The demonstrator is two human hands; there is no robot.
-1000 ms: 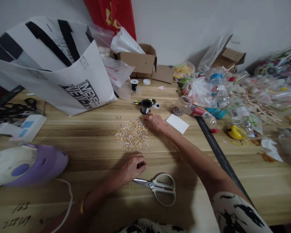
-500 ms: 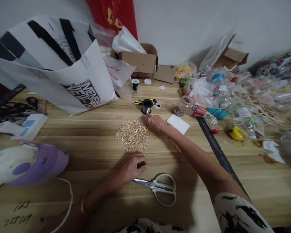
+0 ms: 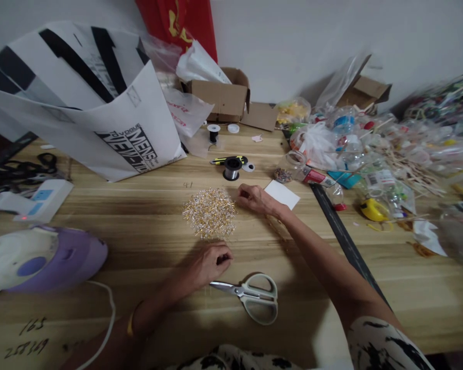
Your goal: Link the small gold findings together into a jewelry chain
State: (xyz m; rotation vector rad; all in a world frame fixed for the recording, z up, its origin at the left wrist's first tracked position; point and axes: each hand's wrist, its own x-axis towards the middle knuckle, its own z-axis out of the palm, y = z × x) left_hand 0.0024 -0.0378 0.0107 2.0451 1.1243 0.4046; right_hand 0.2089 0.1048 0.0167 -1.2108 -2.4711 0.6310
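A pile of small clear and gold beads point(image 3: 210, 213) lies on the wooden table. Just in front of it rests my left hand point(image 3: 211, 262), its thumb and fingers pinched together; whatever is between them is too small to see. To the right of the pile, my right hand point(image 3: 254, 199) is closed with curled fingers, and its grip is hidden. Behind that hand stands a black spool of silvery wire point(image 3: 232, 168). Scissors point(image 3: 250, 295) with pale handles lie near my left hand. A thin gold strand point(image 3: 278, 226) runs beside my right forearm.
A white card point(image 3: 281, 194) and a jar of beads point(image 3: 289, 167) are at the right. Further right are bottles, bags and sticks. A large white bag point(image 3: 135, 128), a power strip point(image 3: 48, 200) and a purple-and-white appliance point(image 3: 67, 257) stand left. A yellow cutter point(image 3: 226, 161) lies behind the spool.
My right hand has drawn back from the wire spool, toward me and slightly right. My left hand stays nearly in place. The whole view has shifted a little.
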